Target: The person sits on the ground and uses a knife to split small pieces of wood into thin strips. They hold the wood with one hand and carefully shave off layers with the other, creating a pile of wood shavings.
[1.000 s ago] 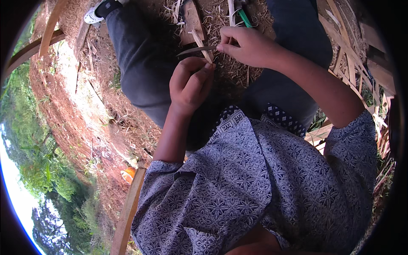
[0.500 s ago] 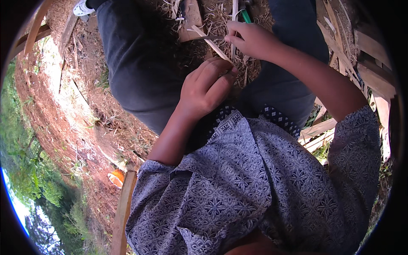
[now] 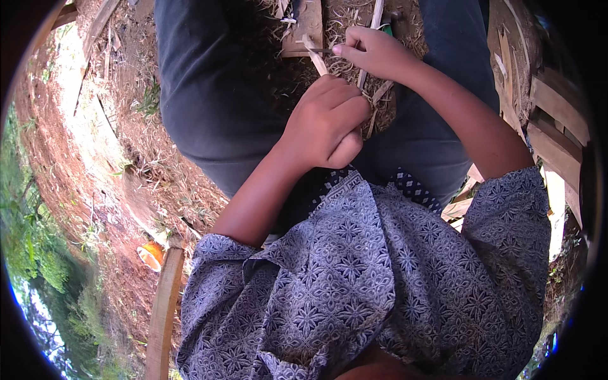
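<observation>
My left hand (image 3: pixel 330 119) is closed in a fist around the near end of a short, pale wooden stick (image 3: pixel 316 62), whose far end sticks out beyond the knuckles. Just to the right, my right hand (image 3: pixel 379 56) grips a knife; its handle is hidden in the fingers. The dark, thin knife blade (image 3: pixel 321 50) points left and crosses the stick close to its far end. Beneath lies a flat brown board (image 3: pixel 303 22) on the ground between my legs.
Wood shavings (image 3: pixel 345 19) litter the ground around the board. Another long pale strip (image 3: pixel 377 14) runs behind my right hand, beside a small green object (image 3: pixel 387 29). Stacked planks (image 3: pixel 560 107) stand at right. A wooden post (image 3: pixel 166 304) and an orange container (image 3: pixel 151 255) are at left.
My left hand has turned and closed further up the stick, so less of it shows. The stick now stands steeper, and the knife blade lies nearer its far end. The whole view has shifted slightly.
</observation>
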### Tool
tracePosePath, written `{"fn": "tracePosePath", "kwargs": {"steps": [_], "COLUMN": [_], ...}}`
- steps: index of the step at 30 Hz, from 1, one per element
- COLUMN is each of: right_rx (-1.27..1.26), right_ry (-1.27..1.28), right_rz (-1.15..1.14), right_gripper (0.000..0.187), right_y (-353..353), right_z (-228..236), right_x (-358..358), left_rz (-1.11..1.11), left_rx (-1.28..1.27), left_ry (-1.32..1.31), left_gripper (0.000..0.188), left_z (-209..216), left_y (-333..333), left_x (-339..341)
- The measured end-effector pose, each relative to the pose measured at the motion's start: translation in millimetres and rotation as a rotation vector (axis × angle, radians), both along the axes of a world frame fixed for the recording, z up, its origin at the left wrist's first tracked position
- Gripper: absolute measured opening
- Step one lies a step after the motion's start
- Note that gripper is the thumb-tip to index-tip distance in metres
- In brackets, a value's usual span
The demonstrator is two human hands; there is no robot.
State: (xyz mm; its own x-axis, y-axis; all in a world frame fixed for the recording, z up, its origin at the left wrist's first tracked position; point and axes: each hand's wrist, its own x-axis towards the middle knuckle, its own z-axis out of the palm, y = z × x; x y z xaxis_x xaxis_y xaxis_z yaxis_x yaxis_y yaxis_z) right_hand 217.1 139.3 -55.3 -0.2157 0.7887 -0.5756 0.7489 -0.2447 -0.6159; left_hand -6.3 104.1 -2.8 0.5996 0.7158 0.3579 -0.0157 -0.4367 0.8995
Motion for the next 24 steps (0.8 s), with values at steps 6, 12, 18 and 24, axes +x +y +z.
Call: {"fn": "tracePosePath", "kwargs": {"steps": [6, 12, 18, 24], "right_rx": [0.012, 0.019, 0.063, -0.001], "right_ry": [-0.006, -0.042, -0.058, 0.000], "right_rz": [0.116, 0.068, 0.105, 0.031], "right_gripper": [0.037, 0.040, 0.041, 0.041], "right_y": [4, -1, 1, 18], "right_z": [36, 26, 10, -48], "right_x": [1, 0, -2, -2], "left_rz": [0.071, 0.158, 0.145, 0.154], "left_rx": [0.038, 0.147, 0.159, 0.131], "left_ry": [-0.013, 0.077, 0.072, 0.061], "left_gripper": [0.025, 0.030, 0.030, 0.031], "left_z": [-9, -17, -21, -13], "left_y": [-7, -11, -15, -8], "left_x": [21, 33, 32, 29]}}
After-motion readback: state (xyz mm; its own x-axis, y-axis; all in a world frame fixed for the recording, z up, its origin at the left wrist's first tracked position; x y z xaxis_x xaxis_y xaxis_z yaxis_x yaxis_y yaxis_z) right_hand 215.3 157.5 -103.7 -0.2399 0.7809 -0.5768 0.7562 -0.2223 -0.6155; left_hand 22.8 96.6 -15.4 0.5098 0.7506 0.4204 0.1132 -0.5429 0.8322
